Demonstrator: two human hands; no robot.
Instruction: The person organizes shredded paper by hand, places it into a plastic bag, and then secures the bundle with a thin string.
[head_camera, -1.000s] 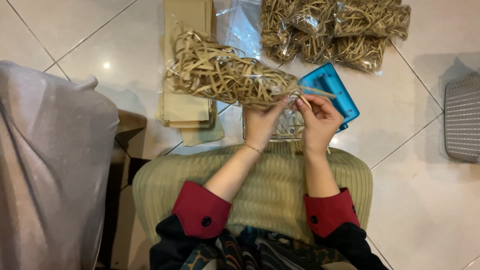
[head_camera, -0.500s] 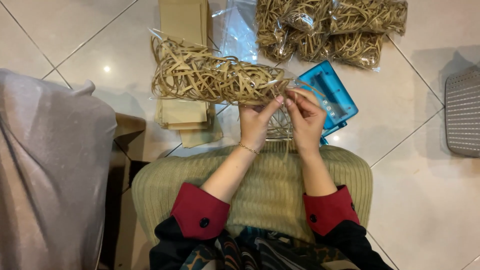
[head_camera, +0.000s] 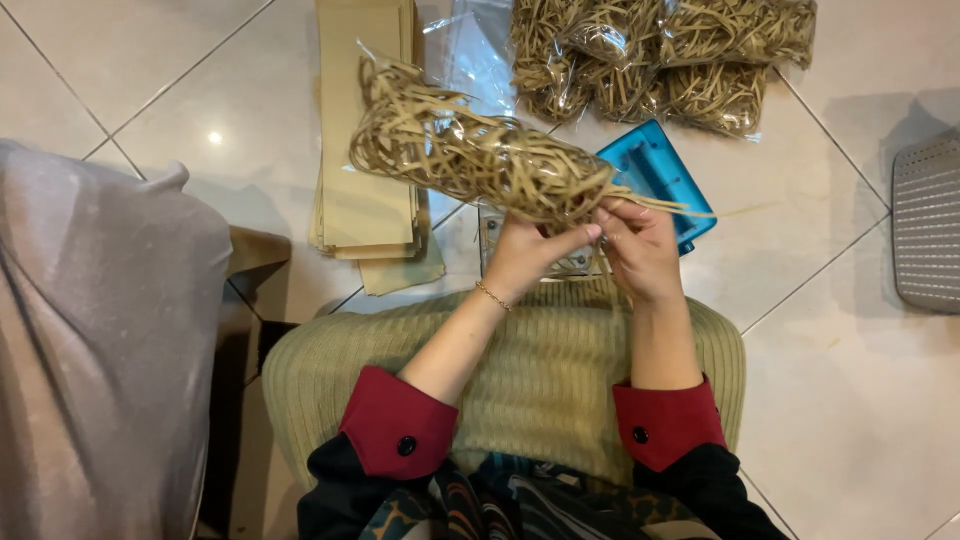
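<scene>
I see the left hand (head_camera: 530, 255) and right hand (head_camera: 640, 250) both pinching the near-right end of a clear bag of straw-like shreds (head_camera: 470, 155), held above the floor. Far behind lie filled bags (head_camera: 660, 60); a stack of tan sheets (head_camera: 365, 150) lies left, and a blue box (head_camera: 655, 170) sits partly hidden under the hands.

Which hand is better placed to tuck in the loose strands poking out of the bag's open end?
Probably the right hand: its fingers are already at the open end of the clear bag of straw, where strands stick out. The left hand supports the bag from below.
</scene>
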